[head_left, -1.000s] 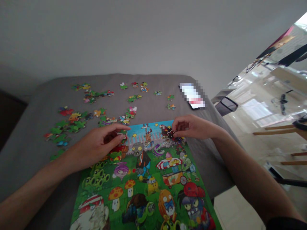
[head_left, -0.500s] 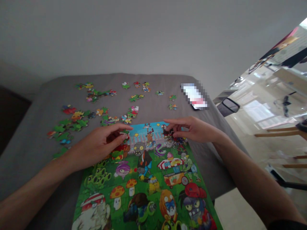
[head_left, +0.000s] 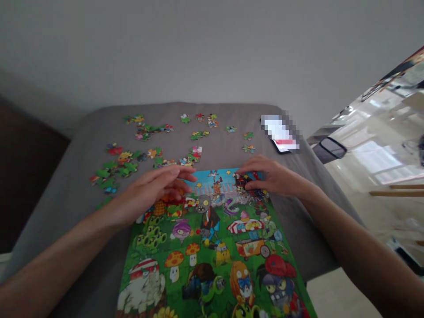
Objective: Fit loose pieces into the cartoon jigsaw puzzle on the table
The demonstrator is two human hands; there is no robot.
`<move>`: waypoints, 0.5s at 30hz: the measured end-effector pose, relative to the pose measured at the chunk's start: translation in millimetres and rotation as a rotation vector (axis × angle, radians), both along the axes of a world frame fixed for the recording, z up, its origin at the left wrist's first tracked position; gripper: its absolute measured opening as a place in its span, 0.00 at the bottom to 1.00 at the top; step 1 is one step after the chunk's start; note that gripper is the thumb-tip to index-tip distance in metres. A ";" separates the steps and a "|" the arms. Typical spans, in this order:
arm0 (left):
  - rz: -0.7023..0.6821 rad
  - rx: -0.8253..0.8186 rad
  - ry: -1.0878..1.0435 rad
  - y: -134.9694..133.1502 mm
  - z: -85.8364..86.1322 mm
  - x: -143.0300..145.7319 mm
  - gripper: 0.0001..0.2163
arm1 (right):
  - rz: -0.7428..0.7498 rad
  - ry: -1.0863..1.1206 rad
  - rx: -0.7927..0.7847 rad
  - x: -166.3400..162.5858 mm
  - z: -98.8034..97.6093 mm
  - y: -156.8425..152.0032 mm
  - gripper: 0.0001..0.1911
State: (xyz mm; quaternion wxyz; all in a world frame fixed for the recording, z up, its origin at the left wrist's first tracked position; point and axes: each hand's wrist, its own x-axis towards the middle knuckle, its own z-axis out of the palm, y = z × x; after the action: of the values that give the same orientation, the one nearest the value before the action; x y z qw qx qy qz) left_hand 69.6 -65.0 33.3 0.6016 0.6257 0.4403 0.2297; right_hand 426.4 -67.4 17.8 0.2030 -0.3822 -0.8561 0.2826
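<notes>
A colourful cartoon jigsaw puzzle (head_left: 215, 247), largely put together, lies on a grey cloth-covered table (head_left: 59, 194). My left hand (head_left: 155, 192) rests flat over the puzzle's upper left part, fingers stretched out toward the middle. My right hand (head_left: 270, 176) lies on the puzzle's upper right corner, fingers bent down onto a dark piece (head_left: 241, 180) there. Whether that piece is gripped or only pressed is unclear.
Several loose puzzle pieces (head_left: 115, 170) are scattered over the table's far left and back (head_left: 198, 132). A phone (head_left: 281, 137) lies near the far right corner. The table's right edge drops to a shiny floor (head_left: 371, 168) with chair legs.
The view has shifted left. My left hand has flattened out from a curled pose. My right hand has lowered from a pinch onto the puzzle's upper right corner.
</notes>
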 end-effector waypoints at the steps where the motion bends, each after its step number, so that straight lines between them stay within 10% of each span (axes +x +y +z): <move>1: -0.006 -0.003 0.008 -1.4 1.1 1.2 0.23 | 0.004 0.005 -0.009 1.2 -1.3 0.7 0.17; 9: -0.303 0.606 0.351 -6.2 3.9 0.2 0.15 | 0.027 0.035 -0.006 2.0 -1.7 0.3 0.09; 15: -0.472 0.772 0.409 -4.9 -7.0 -5.0 0.15 | 0.036 0.023 -0.030 -1.5 1.5 -1.8 0.10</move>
State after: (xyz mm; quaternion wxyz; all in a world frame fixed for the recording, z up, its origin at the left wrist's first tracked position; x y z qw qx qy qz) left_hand 64.6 -70.0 26.3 0.2631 0.9176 0.2784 0.1060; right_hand 424.9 -69.2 19.3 0.2022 -0.3665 -0.8560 0.3034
